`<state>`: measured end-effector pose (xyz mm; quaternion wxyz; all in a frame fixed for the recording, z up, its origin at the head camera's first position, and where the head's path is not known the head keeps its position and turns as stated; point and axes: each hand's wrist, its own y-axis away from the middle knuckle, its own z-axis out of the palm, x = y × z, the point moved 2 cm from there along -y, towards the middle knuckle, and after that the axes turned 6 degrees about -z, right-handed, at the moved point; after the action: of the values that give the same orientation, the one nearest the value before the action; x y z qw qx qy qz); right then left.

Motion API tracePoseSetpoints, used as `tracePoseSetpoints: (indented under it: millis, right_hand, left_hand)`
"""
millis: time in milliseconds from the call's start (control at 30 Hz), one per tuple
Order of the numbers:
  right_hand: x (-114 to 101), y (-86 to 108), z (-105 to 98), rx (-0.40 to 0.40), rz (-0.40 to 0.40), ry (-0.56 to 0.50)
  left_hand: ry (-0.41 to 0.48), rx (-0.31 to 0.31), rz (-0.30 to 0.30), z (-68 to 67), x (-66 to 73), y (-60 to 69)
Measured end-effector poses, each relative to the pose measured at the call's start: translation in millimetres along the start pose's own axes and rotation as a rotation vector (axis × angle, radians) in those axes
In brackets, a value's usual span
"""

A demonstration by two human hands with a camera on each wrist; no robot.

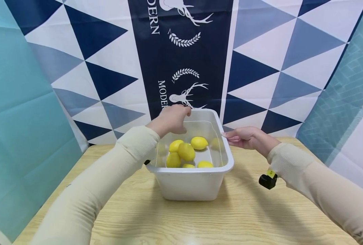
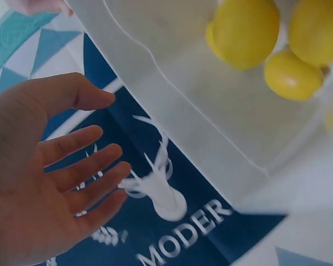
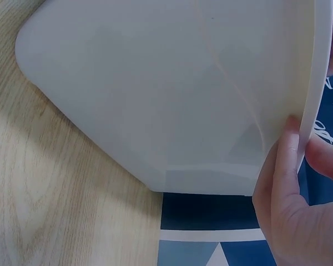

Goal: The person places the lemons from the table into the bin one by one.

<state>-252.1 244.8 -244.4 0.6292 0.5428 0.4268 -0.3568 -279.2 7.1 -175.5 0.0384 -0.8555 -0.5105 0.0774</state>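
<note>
A white plastic bin (image 1: 190, 185) stands on the wooden table with several yellow lemons (image 1: 186, 151) inside, most of them bunched at its left. My left hand (image 1: 173, 119) is over the bin's far left part in the head view. In the left wrist view, that hand (image 2: 72, 166) has its fingers spread loosely beside the rim, holding nothing. With my right hand (image 3: 299, 210) I grip the bin's right rim, fingers tucked under the lip against the outer wall and thumb at the rim's edge. The lemons (image 2: 247, 33) lie apart from both hands.
Behind the bin hangs a patterned cloth (image 1: 255, 61) with triangles and deer heads, close to the table's back edge. Teal cloth (image 1: 25, 112) borders the left side. A small black camera (image 1: 268, 181) hangs below my right wrist, above the wooden table (image 1: 181, 221).
</note>
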Motion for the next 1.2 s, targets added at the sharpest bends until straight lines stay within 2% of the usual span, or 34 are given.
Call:
tracePoseSetpoints:
  millis: [133,267,333,500,633,867,967,1200]
  right_hand:
    - [0.6,1.0,-1.3,0.001,-0.008,-0.009]
    - [1.8,1.4,-3.3,-0.003,0.001,-0.026]
    - [2.0,1.7,-3.9,-0.01,0.005,-0.032]
    - [0.7,2.2,-3.0,-0.033,-0.004,-0.031]
    - [0.8,2.2,-3.0,-0.024,0.001,-0.039]
    - [0.7,1.7,-4.9,-0.02,0.001,-0.056]
    - [0.5,1.2,-5.3,-0.018,-0.001,-0.059]
    - [2.5,0.3,-5.0,0.0,0.006,-0.058]
  left_hand:
    - [0.004,0.054,-0.026,-3.8,-20.2,9.4]
    - [0.079,0.125,-0.054,-3.9,-45.0,23.4]
    - [0.119,0.159,-0.059,-1.7,-58.0,30.2]
    - [0.192,0.23,-0.118,8.5,-87.6,47.5]
    - [0.204,0.28,-0.174,21.4,-107.3,62.0]
    - [0.134,0.325,-0.173,52.2,-133.5,81.3]
    - [0.098,0.323,-0.163,66.2,-139.8,89.5]
    - [0.077,0.266,-0.173,98.0,-150.3,108.2]
